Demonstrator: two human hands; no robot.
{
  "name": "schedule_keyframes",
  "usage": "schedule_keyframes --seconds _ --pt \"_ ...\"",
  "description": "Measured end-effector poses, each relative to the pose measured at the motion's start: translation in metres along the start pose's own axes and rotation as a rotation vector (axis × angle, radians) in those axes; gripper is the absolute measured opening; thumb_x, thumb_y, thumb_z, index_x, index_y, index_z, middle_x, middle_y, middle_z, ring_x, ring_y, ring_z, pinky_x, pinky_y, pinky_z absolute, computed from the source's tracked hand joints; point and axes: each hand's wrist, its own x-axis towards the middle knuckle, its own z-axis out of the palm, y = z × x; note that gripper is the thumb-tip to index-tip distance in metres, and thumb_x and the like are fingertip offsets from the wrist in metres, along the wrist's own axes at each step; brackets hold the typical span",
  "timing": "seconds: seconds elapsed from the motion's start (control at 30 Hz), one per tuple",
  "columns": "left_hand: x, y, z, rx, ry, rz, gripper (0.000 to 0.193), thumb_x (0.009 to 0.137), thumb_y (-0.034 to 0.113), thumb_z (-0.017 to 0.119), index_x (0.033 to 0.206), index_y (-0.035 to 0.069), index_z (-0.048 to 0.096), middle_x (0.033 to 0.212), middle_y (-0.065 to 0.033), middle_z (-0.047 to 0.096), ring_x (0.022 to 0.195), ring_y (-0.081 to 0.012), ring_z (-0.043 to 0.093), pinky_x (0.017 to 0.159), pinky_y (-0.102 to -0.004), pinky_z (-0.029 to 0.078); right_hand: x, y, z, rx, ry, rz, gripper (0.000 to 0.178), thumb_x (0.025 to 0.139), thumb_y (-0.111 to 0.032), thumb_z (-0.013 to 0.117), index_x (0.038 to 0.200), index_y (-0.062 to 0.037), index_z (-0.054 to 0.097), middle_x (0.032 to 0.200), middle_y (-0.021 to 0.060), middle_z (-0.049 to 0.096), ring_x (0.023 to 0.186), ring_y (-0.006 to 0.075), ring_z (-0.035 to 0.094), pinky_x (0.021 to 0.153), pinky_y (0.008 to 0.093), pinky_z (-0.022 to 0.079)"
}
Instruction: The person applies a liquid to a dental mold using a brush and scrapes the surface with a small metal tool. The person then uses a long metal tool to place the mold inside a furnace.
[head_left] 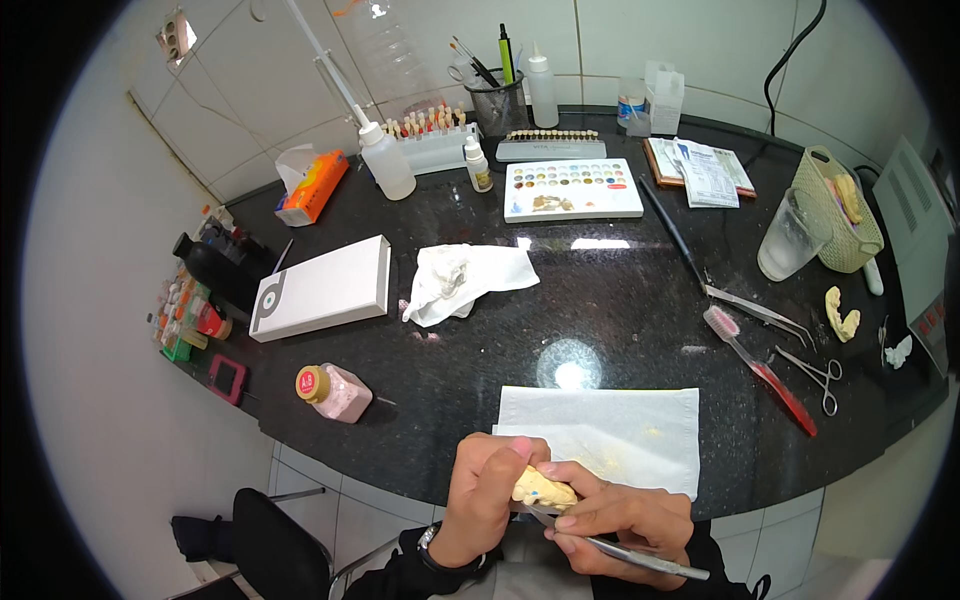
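My left hand [483,497] is closed round a small yellow plaster dental model [541,489] with a blue mark on it, close to the table's front edge. My right hand [632,518] grips a slim metal knife [648,562] like a pen, its tip against the model's lower side. Fingers of both hands cover parts of the model. Just beyond them a white paper towel [600,420] lies flat, with yellow dust on it.
Right of the towel lie a red toothbrush [765,372], tweezers [760,308], scissor-like forceps [810,377] and another plaster piece [842,315]. A glass [792,236] stands farther back. To the left are a pink powder bottle [342,393], white box [325,290] and crumpled tissue [460,280].
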Motion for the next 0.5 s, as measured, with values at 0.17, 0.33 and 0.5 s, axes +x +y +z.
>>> schedule_keyframes --seconds 0.17,0.33,0.5 --pt "0.002 -0.002 -0.003 -0.010 -0.048 -0.011 0.041 0.085 0.027 0.044 0.057 -0.003 0.048 0.053 -0.0080 0.048 0.053 -0.0159 0.045 0.052 -0.0276 0.036 -0.003 0.003 -0.002 0.045 0.036 -0.037 0.021 0.071 0.009 0.069 0.090 0.0020 0.062 0.080 0.0170 0.067 0.083 0.0295 0.068 0.094 0.0472 0.047" --pt "0.002 -0.002 -0.003 0.046 -0.033 0.026 0.042 0.085 0.027 0.044 0.056 -0.003 0.047 0.052 -0.0079 0.048 0.052 -0.0151 0.044 0.050 -0.0275 0.034 -0.004 0.003 -0.003 -0.159 0.034 -0.052 0.022 0.069 0.008 0.072 0.088 0.0011 0.063 0.079 0.0162 0.066 0.087 0.0327 0.067 0.082 0.0387 0.054" --pt "0.003 -0.003 -0.002 0.060 -0.028 0.039 0.041 0.085 0.026 0.044 0.055 -0.002 0.045 0.051 -0.0071 0.046 0.051 -0.0144 0.043 0.049 -0.0276 0.033 -0.005 0.012 0.000 -0.185 0.071 -0.123 0.020 0.066 0.007 0.075 0.082 0.0005 0.064 0.075 0.0160 0.067 0.089 0.0332 0.067 0.083 0.0396 0.054"
